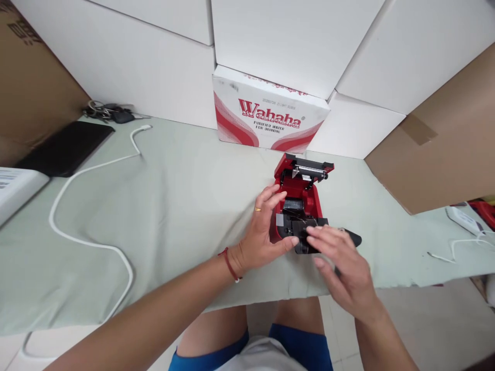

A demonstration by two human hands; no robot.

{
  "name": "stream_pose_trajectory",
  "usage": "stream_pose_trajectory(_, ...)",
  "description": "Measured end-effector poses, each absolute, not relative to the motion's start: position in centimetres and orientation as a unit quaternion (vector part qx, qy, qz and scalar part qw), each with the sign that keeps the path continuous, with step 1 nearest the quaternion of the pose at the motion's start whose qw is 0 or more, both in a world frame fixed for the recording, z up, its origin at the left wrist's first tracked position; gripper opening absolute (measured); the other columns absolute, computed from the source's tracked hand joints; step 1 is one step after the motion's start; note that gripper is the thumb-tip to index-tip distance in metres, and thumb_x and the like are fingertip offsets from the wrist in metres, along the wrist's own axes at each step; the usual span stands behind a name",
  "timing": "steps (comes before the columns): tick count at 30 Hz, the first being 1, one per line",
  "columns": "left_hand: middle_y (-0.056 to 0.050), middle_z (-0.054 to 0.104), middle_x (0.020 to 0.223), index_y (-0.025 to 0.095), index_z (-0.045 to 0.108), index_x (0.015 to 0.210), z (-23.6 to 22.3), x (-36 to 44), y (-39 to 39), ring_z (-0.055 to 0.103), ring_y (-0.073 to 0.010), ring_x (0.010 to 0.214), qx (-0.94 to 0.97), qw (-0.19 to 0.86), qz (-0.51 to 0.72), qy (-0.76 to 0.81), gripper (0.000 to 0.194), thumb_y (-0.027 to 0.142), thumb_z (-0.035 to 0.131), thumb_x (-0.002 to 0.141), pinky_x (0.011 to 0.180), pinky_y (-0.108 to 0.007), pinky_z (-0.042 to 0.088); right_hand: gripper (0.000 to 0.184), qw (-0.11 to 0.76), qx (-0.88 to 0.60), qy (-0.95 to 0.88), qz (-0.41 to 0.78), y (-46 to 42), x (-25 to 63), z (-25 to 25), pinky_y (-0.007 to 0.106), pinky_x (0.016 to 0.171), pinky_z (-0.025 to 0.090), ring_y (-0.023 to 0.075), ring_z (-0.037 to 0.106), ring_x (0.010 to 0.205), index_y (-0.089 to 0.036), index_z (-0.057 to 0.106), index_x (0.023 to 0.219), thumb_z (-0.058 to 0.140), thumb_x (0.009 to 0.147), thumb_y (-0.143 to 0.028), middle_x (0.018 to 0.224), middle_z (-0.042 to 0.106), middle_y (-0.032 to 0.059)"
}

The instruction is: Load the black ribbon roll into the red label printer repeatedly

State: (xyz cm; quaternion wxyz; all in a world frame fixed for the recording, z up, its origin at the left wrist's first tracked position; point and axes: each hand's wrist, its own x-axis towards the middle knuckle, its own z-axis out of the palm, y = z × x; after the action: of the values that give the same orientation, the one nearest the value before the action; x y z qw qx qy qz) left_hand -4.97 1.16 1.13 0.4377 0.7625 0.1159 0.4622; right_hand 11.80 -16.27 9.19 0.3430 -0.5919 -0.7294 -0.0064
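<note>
A small red device (pixel 305 198) with its lid flipped up sits on a pale green cloth-covered table (pixel 174 206). My left hand (pixel 263 232) grips the device's left side, thumb at its front, fingers curled round it. My right hand (pixel 344 268) reaches to the black part (pixel 305 241) at the device's front, fingertips pressed on it. A dark object (pixel 353 238) lies just behind my right hand, partly hidden.
A Wahaha water carton (pixel 266 116) and white boxes stand at the back. Brown cardboard (pixel 444 149) leans at the right. A white cable (pixel 88 242) loops across the left. A black flat case (pixel 65 147), keys (pixel 108 112) and a white device (pixel 464 220) lie around.
</note>
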Motion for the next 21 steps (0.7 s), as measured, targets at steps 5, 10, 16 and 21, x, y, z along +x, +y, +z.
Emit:
stream_pose_trajectory(5,-0.015,0.028,0.179,0.038,0.029,0.173,1.3,-5.2,1.2,0.019,-0.0419,0.173,0.753,0.447,0.466,0.126,0.084,0.062,0.070,0.103,0.139,-0.072,0.023,0.036,0.572,-0.679,-0.460,0.022,-11.1,16.1,9.0,0.053,0.123,0.053,0.0253,0.068,0.141,-0.032,0.074,0.143,0.055,0.114,-0.045,0.154,0.071,0.0068)
stream_pose_trajectory(10,-0.008,0.028,0.182,0.041,0.027,0.175,1.5,-5.7,2.0,0.020,-0.0318,0.175,0.703,0.508,0.473,0.153,0.066,0.055,0.049,0.114,0.144,-0.059,0.017,0.058,0.594,-0.663,-0.443,0.108,-4.9,18.2,8.7,0.053,0.128,0.049,0.0247,0.056,0.157,-0.031,0.054,0.163,0.038,0.116,-0.059,0.173,0.054,0.0111)
stream_pose_trajectory(16,-0.005,0.025,0.187,0.042,0.028,0.176,2.2,-6.0,2.2,0.018,-0.0316,0.177,0.699,0.502,0.489,0.142,0.066,0.060,0.044,0.115,0.145,-0.058,0.015,0.061,0.556,-0.664,-0.495,0.068,-5.8,16.6,9.0,0.054,0.125,0.052,0.0252,0.067,0.145,-0.027,0.058,0.161,0.030,0.117,-0.057,0.150,0.072,0.0144)
stream_pose_trajectory(21,-0.009,0.048,0.178,0.039,0.031,0.175,2.3,-6.0,1.8,0.038,-0.0344,0.170,0.746,0.459,0.473,0.098,0.065,0.060,0.044,0.114,0.143,-0.062,0.012,0.048,0.565,-0.650,-0.506,0.048,-10.7,15.7,6.9,0.061,0.124,0.051,0.0290,0.077,0.129,-0.024,0.074,0.142,0.043,0.117,-0.051,0.122,0.085,0.0111)
